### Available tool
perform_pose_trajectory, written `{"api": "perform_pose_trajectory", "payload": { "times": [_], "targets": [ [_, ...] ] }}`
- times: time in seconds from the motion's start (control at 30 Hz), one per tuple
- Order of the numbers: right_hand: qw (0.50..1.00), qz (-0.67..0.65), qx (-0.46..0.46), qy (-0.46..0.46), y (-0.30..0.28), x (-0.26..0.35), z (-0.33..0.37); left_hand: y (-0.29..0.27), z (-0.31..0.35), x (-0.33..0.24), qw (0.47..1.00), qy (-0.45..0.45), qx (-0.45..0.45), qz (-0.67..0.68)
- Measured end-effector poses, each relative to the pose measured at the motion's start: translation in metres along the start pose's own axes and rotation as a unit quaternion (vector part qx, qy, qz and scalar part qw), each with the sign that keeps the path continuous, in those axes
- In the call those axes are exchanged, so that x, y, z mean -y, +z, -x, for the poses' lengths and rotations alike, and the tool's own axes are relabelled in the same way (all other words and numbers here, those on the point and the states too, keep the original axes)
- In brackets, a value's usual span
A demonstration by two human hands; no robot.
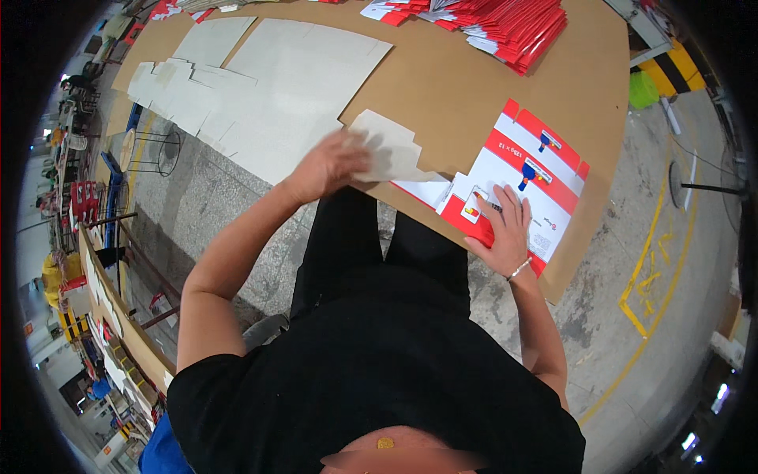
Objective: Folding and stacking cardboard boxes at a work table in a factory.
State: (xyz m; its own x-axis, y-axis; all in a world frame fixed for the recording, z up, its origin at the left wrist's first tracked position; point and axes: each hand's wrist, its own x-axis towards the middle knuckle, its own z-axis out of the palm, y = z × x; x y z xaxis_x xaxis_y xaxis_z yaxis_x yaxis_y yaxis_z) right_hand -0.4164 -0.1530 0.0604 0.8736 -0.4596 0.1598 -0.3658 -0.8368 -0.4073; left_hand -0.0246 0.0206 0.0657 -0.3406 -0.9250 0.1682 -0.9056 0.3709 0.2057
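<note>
At the far left, past the table edge, a wire stool point(150, 152) stands on the speckled floor point(207, 207). On the brown table point(450, 87), the left part is covered by pale grey flat sheets point(276, 87), spread and overlapping, reaching to the near edge.

The left hand point(328, 166) lies palm down at the near edge of the table, fingers spread loosely over the left end of a grey flap point(391, 146), a folded-over panel showing its plain back. The hand presses on it rather than clamping it; whether any finger curls under the flap cannot be told.

The flap joins a red-and-white carton blank point(525, 178) lying flat just right of it, printed side up, with small blue and red tool pictures on it. The blank sits near the right near corner of the table, tilted, its far end pointing away to the right.

The right hand point(503, 229) rests flat on the near end of the blank, fingers apart and stretched out, holding it down, gripping nothing. A thin bracelet point(519, 270) circles that wrist.

Far off, at the far right of the table, a stack of red-and-white blanks point(505, 24) lies fanned out. Beyond the table's right side, yellow lines point(655, 261) mark the floor, and a green object point(643, 88) sits by a yellow-and-black striped barrier point(671, 69).
</note>
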Motion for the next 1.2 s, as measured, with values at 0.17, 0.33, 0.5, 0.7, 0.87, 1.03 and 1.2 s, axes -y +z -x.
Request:
{"api": "perform_pose_trajectory", "payload": {
  "times": [0.17, 0.33, 0.5, 0.7, 0.87, 1.03, 1.2],
  "targets": [
    [1.000, -0.008, 0.010, 0.004, 0.001, -0.001, 0.001, 0.010, -0.054, -0.056, 0.835, -0.351, -0.329, 0.268],
    [1.000, -0.015, 0.021, 0.008, 0.005, -0.001, 0.004, 0.046, -0.076, -0.072, 0.468, -0.443, -0.380, 0.664],
    [0.999, 0.008, 0.032, -0.030, 0.004, 0.007, -0.001, 0.067, -0.081, -0.075, 0.947, -0.129, -0.229, 0.184],
    [0.997, 0.053, 0.064, -0.005, 0.004, 0.010, 0.003, 0.037, -0.088, -0.078, 0.992, -0.070, -0.001, 0.108],
    [0.997, 0.054, 0.057, -0.022, 0.004, 0.012, 0.002, 0.047, -0.084, -0.084, 0.997, -0.073, 0.013, 0.019],
    [0.997, 0.040, 0.057, -0.023, 0.002, 0.012, -0.001, 0.052, -0.089, -0.094, 0.990, -0.130, 0.008, -0.061],
    [0.997, 0.051, 0.054, -0.005, 0.007, 0.015, 0.001, 0.060, -0.091, -0.102, 0.983, -0.160, 0.021, -0.085]
  ]
}}
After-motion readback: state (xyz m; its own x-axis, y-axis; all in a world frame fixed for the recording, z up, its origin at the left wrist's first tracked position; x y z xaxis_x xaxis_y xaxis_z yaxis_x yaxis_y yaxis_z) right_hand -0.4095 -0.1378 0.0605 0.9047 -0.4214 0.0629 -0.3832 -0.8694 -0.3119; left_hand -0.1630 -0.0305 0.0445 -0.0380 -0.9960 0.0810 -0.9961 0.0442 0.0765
